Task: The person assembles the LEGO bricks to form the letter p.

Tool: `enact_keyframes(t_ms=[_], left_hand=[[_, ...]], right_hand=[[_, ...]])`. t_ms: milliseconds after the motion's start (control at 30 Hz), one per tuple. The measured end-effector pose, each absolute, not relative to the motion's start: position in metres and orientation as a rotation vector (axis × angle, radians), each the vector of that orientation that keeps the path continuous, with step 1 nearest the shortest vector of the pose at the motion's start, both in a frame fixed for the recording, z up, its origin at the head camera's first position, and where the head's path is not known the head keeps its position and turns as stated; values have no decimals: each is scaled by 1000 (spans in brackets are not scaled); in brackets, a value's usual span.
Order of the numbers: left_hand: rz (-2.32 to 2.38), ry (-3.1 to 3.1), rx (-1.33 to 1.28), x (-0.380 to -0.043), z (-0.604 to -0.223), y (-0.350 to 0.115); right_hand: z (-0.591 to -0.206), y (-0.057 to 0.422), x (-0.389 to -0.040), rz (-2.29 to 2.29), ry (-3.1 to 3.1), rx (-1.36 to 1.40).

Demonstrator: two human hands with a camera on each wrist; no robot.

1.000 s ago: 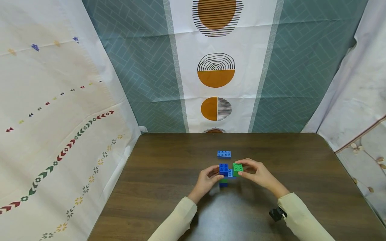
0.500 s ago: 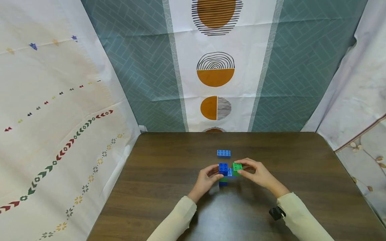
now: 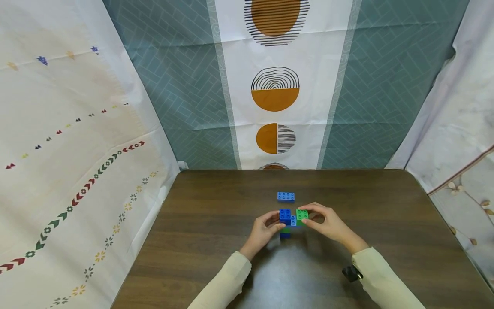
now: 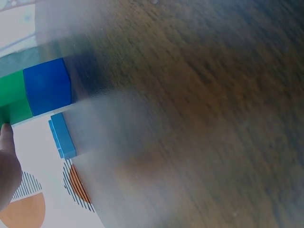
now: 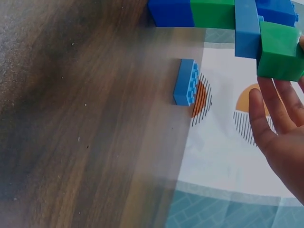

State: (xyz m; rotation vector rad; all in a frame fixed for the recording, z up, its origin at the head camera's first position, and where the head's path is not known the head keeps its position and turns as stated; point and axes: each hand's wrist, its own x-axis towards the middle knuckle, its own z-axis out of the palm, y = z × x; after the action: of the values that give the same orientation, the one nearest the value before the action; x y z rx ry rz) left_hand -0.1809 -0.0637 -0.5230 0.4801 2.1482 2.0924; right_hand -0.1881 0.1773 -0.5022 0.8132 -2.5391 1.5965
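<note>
A small toy-brick tower stands between both hands. Its base is a dark blue brick [image 5: 170,13], with a green brick [image 5: 213,13] on that and a long light blue brick [image 5: 247,28] across the top. On the light blue brick's left end sits another dark blue brick [image 3: 285,216], which my left hand [image 3: 262,234] grips between thumb and fingers. My right hand [image 3: 328,221] pinches a second green brick [image 3: 302,214] at the light blue brick's right end. Whether its studs are fully seated cannot be told. In the left wrist view, a fingertip [image 4: 6,135] reaches the tower's lower green part.
A loose light blue brick [image 3: 286,196] lies behind the tower on the brown wooden table [image 3: 216,193]. Patterned cloths hang at the back and on both sides. A dark wrist device [image 3: 351,273] is at the right sleeve.
The right hand and its green brick have shifted very slightly left, nearer the upper dark blue brick. The left hand keeps its grip, and the loose brick stays put.
</note>
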Motion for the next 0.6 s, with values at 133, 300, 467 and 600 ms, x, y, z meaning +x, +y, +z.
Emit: enact_keyframes(t_ms=[133,300,467,600], left_hand=[[2093,2149,474,-181,-522,-63],[2095,2160,460,-179,-522,-63],[2085,2177,458,-179,-522,-62],[2087,2176,466,-179,-522,-62]], right_hand=[[-500,176,-186,1561,-2546,815],[-498,174,-185,1520,-2551,808],[-501,175,-187,1499,-2554,799],[-502,176,-187,1511,-2544,806]])
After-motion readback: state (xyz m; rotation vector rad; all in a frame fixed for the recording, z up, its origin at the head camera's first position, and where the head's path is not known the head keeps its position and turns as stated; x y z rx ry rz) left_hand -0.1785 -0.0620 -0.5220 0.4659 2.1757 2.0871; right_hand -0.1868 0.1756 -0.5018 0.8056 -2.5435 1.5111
